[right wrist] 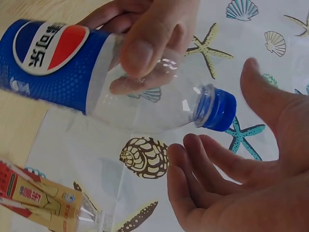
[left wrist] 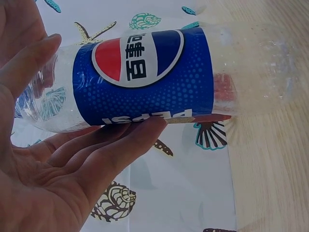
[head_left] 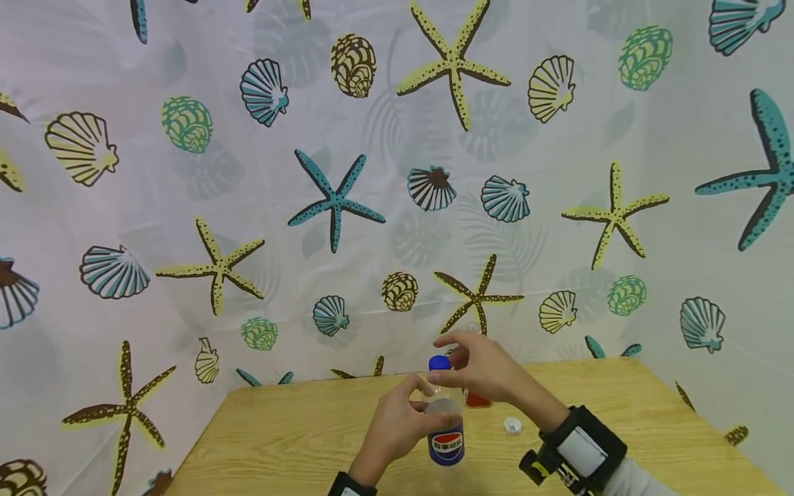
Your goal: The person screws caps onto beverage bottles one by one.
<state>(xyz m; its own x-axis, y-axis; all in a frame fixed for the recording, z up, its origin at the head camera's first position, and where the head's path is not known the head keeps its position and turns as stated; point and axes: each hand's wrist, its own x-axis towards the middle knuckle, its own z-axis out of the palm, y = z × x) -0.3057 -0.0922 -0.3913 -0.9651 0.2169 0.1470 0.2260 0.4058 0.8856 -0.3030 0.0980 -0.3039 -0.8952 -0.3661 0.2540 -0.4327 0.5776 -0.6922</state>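
Note:
A clear plastic Pepsi bottle [head_left: 446,444] with a blue label and blue cap [head_left: 439,363] stands upright in the head view. My left hand [head_left: 400,420] grips its upper part, thumb on one side and fingers on the other. The cap sits on the neck, as the right wrist view shows, where the bottle [right wrist: 53,63] appears to contain no drink. Around the cap, with a small gap, my right hand [head_left: 480,368] holds its thumb and fingers spread and loosely bent. In the left wrist view the label faces the camera above the left fingers [left wrist: 120,150].
Behind the Pepsi bottle stands a second bottle [right wrist: 48,198] with a red and yellow label. A small white cap [head_left: 512,426] lies on the wooden table [head_left: 279,441], right of the bottle. Curtains [head_left: 372,138] printed with shells and starfish hang behind and at the sides.

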